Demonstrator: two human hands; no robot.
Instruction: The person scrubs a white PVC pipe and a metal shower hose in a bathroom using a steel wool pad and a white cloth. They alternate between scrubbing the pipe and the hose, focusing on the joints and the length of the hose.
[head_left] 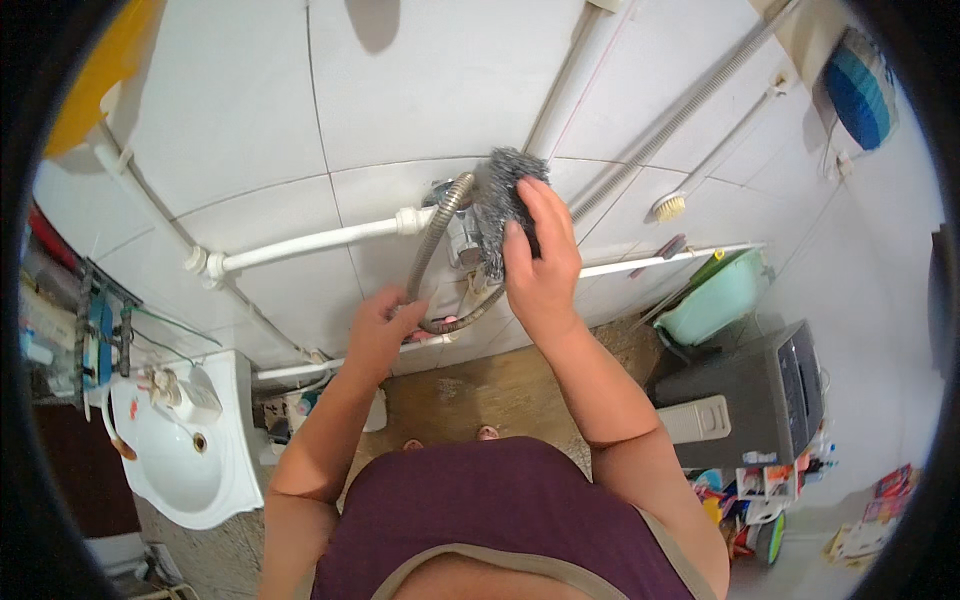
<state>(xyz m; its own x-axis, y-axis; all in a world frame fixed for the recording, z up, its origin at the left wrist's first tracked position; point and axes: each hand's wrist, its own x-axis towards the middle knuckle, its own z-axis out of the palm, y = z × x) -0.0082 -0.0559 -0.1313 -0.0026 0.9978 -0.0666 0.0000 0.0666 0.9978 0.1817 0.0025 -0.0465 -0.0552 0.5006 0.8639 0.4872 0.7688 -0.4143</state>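
From my end I see the right hand [545,255] just right of the upper middle of the frame, its fingers and thumb pressed into a grey, shaggy scourer [503,185]. The scourer sits at the right side of the tap [463,240]; I cannot tell how firmly it touches the metal. Left of centre and lower, I have the left hand [382,330] with its fingers closed around the hose [430,245], which curves down from the tap.

A white pipe [310,245] runs in from the left towards the tap, across the tiled wall [230,110]. I see the sink [185,470] at lower left, a brush [670,207] hanging at upper right, and below it a pale green basin [710,300] near a dark grey bin-like box [735,385].
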